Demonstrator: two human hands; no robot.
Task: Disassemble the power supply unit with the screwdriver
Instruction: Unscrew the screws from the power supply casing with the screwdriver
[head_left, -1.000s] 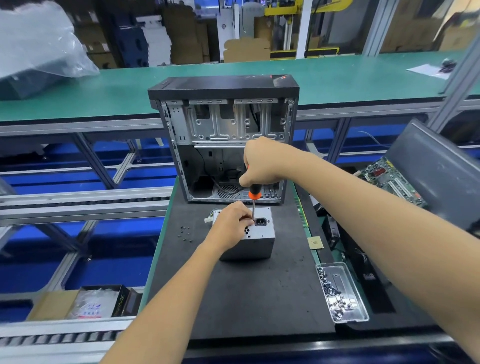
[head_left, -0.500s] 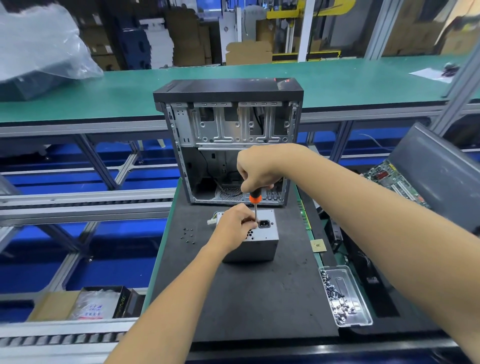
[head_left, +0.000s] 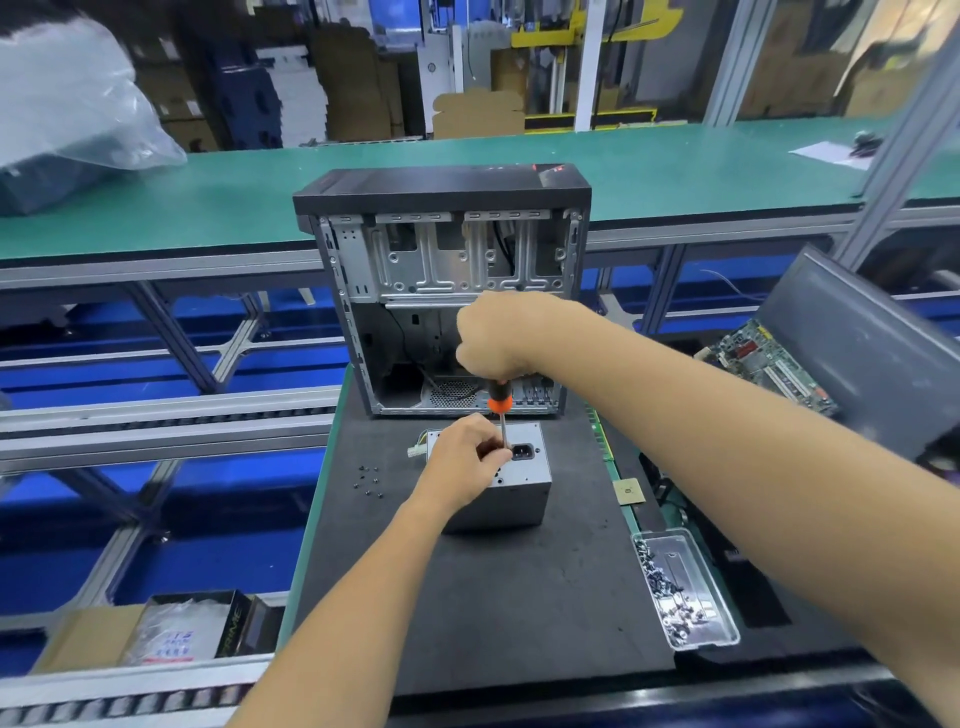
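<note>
Loose screws (head_left: 368, 480): small dark metal specks lying on the mat left of the unit; I judge them easy to scatter.
Mat (head_left: 493, 597): dark, matte, slightly grainy sheet on the bench; I expect it grips the casing well.
Left hand (head_left: 465, 460): rests on the unit's top face, fingers curled to pinch round the screwdriver shaft near its tip, steadying it.
Power supply unit (head_left: 511, 493): grey sheet-metal box near the middle of the mat, just in front of the open computer case (head_left: 447, 291), with a black socket on its upturned face. I judge it stiff, fairly heavy, smooth-sided with hard edges; I would hold it down from above or clasp its side walls.
Screwdriver (head_left: 500, 402): black and orange handle, thin steel shaft, upright over the top face beside the socket.
Right hand (head_left: 498, 338): closed in a fist round the handle from above.
Tray (head_left: 722, 623): clear plastic, rectangular, holding many small screws, well right of the unit.
</note>
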